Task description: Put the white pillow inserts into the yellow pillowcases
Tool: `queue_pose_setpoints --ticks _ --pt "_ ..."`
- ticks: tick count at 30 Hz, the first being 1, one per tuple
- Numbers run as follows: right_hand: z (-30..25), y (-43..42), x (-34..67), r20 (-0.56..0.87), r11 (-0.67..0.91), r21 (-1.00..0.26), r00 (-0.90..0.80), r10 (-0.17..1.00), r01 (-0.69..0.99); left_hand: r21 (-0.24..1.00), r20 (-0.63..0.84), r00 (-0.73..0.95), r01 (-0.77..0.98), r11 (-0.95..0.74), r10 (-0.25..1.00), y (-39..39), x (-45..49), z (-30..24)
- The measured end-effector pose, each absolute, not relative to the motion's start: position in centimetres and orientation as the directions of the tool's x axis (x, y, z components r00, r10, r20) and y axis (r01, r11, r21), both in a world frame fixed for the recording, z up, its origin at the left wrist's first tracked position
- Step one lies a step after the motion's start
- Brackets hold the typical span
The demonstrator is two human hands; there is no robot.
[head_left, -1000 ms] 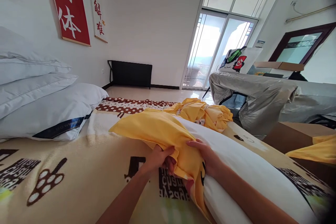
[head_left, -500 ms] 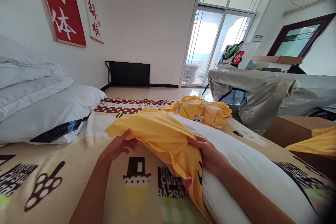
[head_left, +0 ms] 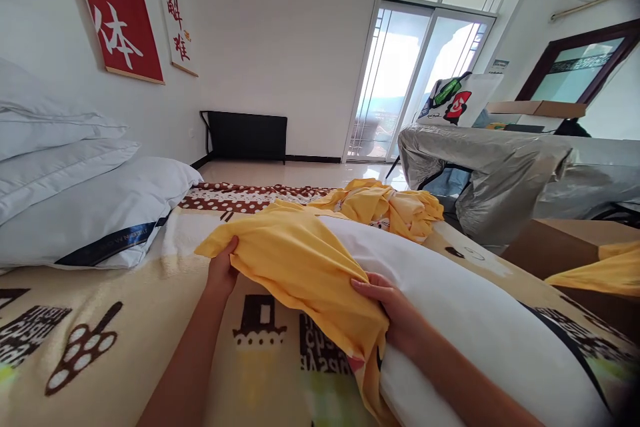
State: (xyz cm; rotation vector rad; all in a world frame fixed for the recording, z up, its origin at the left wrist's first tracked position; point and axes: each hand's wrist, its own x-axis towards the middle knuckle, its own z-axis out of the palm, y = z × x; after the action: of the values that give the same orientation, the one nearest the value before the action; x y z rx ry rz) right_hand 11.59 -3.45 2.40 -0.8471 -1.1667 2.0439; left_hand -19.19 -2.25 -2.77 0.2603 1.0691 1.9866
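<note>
Underneath: a cream blanket (head_left: 165, 320) with brown lettering and a dotted cone-like print; its far border is brown with white dots.
Yellow pillowcase (head_left: 295, 247): lapping over the left end of a plump white pillow (head_left: 460, 293) on the blanket; whether that end sits inside is unclear.
Left hand (head_left: 223, 273): thumb on top, pinching the pillowcase's outer corner; the other fingers are mostly hidden.
Right hand (head_left: 395, 310): thumb laid flat over the cloth, gripping its edge beside the pillow; the fingertips underneath are hidden.
Bedside heap: crumpled yellow fabric (head_left: 385, 207) beyond the pillow.
Pillow stack (head_left: 90, 213): white, at left, the lowest with a dark blue band.
Cardboard carton (head_left: 555, 247): at right, yellow cloth (head_left: 595, 273) over its edge.
Wall (head_left: 280, 47): white, with a red scroll (head_left: 125, 27) and a paler one; a black panel (head_left: 247, 137) stands below.
Daylight: through glass sliding doors (head_left: 385, 93), near a silver-covered table (head_left: 500, 160) bearing a printed bag (head_left: 460, 100).
</note>
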Motion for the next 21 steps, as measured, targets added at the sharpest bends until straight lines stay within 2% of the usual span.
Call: queue_pose_setpoints --ticks 7,11,14,21 --pt "2.8 -3.9 11.8 -0.160 -0.371 -0.879 -0.548 0.821 -0.299 0.608 -0.225 -0.587 -0.708 -0.359 0.777 -3.3 -21.4 -0.5" --pt "4.4 -2.5 10.8 -0.239 -0.397 -0.908 -0.611 0.754 -0.135 0.591 -0.287 -0.568 -0.739 -0.324 0.772 -3.4 -21.9 -1.1" --pt "6.4 -0.5 8.6 -0.270 -0.347 -0.938 -0.621 0.736 -0.003 0.600 -0.304 -0.565 -0.739 -0.307 0.767 -3.4 -22.0 -1.6" --pt "8.3 5.0 4.7 -0.304 -0.273 -0.953 -0.472 0.828 0.135 0.635 -0.300 -0.565 -0.720 -0.281 0.769 -3.8 -22.2 -1.9"
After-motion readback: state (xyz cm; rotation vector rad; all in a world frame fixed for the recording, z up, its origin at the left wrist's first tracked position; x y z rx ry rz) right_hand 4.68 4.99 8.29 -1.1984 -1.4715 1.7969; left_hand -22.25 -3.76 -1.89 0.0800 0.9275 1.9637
